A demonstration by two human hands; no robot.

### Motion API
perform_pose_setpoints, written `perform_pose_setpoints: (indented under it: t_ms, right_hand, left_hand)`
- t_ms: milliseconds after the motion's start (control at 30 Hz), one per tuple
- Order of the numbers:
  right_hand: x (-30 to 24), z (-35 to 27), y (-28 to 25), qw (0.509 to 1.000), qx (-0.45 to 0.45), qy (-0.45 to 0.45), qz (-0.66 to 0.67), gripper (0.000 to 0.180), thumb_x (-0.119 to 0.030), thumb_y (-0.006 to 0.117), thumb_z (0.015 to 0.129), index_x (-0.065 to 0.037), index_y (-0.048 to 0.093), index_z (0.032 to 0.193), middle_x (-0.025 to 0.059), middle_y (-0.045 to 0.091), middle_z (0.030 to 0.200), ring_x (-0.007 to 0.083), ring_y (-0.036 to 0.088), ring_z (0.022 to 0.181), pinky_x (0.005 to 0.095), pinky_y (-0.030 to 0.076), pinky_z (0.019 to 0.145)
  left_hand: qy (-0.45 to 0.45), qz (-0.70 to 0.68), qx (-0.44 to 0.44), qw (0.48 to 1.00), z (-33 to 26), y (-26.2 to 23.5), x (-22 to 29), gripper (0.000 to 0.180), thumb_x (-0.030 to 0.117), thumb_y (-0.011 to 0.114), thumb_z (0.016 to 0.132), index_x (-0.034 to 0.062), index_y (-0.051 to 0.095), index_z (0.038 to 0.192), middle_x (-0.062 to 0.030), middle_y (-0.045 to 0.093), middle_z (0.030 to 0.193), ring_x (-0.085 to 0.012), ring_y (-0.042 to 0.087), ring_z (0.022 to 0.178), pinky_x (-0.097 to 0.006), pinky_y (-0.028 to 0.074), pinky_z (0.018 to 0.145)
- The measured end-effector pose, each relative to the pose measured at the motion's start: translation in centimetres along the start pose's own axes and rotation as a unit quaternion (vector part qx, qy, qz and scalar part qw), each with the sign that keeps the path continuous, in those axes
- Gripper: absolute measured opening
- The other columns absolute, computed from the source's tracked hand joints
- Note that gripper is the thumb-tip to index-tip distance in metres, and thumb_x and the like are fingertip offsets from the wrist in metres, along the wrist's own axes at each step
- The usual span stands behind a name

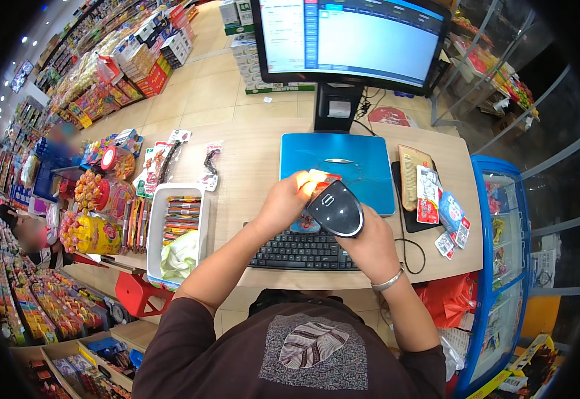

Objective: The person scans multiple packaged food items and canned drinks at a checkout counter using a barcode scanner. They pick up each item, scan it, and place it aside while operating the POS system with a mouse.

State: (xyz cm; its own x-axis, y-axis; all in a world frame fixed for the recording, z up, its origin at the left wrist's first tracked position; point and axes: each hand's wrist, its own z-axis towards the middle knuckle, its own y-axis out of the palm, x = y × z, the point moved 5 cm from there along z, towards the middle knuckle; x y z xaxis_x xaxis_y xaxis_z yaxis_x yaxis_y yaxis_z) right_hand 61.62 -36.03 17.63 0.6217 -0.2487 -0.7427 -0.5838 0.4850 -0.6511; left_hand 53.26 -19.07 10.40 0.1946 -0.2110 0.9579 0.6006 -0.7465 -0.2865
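My right hand [375, 247] is wrapped round a black handheld barcode scanner [338, 209] above the keyboard [298, 251]. Bright orange light from the scanner falls on my left fingertips. My left hand [283, 202] pinches a small reddish packet [324, 178] close against the scanner's head. Most of that packet is hidden by the scanner and washed out by the glare. Behind both hands lies a blue flat pad [363, 149] with a pen-like item [338, 160] on it.
A monitor [370, 40] stands at the back. Right of the pad lie several snack packets [428, 193]. On the left are a white bin [159, 206] of thin packets, candy jars [100, 234] and bagged snacks [210, 166]. A blue-framed cooler [526, 219] borders the desk's right. Another person is far left.
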Motion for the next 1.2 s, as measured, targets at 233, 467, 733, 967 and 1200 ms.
perform_pose_setpoints:
  t_ms: [233, 467, 733, 967, 1200]
  right_hand:
    - [2.5, -1.3, -4.2, 0.999, 0.022, 0.022, -0.040, 0.028, -0.015, 0.074, 0.074, -0.001, 0.055, 0.088, 0.0197, 0.060, 0.085, 0.0411, 0.059, 0.082, 0.0471, 0.047, 0.069]
    - [5.4, -3.6, -9.1, 0.997, 0.070, 0.032, -0.023, 0.027, -0.014, 0.074, 0.074, -0.001, 0.056, 0.089, 0.0185, 0.060, 0.084, 0.0405, 0.059, 0.080, 0.0455, 0.047, 0.067]
    - [9.7, -7.3, -14.4, 0.986, 0.137, 0.094, 0.007, 0.030, -0.008, 0.076, 0.070, -0.001, 0.056, 0.091, 0.0161, 0.059, 0.083, 0.0383, 0.058, 0.080, 0.0415, 0.047, 0.069]
    - [16.9, -12.5, -14.7, 0.957, 0.155, 0.225, 0.102, 0.043, -0.009, 0.079, 0.073, 0.002, 0.061, 0.110, 0.0120, 0.068, 0.097, 0.0212, 0.066, 0.086, 0.0328, 0.051, 0.080]
    - [20.5, -15.7, -12.2, 0.939, 0.153, 0.269, 0.149, 0.029, -0.003, 0.076, 0.077, 0.002, 0.064, 0.103, 0.0054, 0.068, 0.093, 0.0135, 0.061, 0.084, 0.0286, 0.049, 0.080]
  left_hand:
    - [0.001, 0.116, -0.017, 0.993, 0.8, 4.2, 2.3, 0.024, 0.017, 0.050, 0.091, 0.0027, 0.062, 0.106, -0.0231, 0.067, 0.093, -0.0381, 0.064, 0.088, -0.042, 0.050, 0.075]
    - [0.039, 0.148, -0.043, 0.987, 3.4, 9.7, 3.0, 0.024, 0.021, 0.051, 0.094, 0.0031, 0.062, 0.105, -0.0217, 0.066, 0.096, -0.0394, 0.063, 0.090, -0.044, 0.050, 0.076]
    - [0.043, 0.163, -0.114, 0.979, 6.6, 19.4, 5.2, 0.027, 0.026, 0.055, 0.095, 0.0024, 0.063, 0.106, -0.0234, 0.066, 0.090, -0.0408, 0.063, 0.087, -0.046, 0.051, 0.075]
    - [-0.103, -0.025, -0.136, 0.985, 15.5, 36.0, -2.1, 0.035, 0.022, 0.062, 0.084, -0.0021, 0.064, 0.108, -0.0233, 0.067, 0.103, -0.0371, 0.067, 0.090, -0.045, 0.053, 0.077]
    - [-0.057, -0.006, -0.082, 0.995, 15.3, 37.1, -5.6, 0.048, 0.020, 0.062, 0.087, -0.0041, 0.052, 0.127, -0.0235, 0.065, 0.110, -0.0344, 0.064, 0.099, -0.040, 0.051, 0.085]
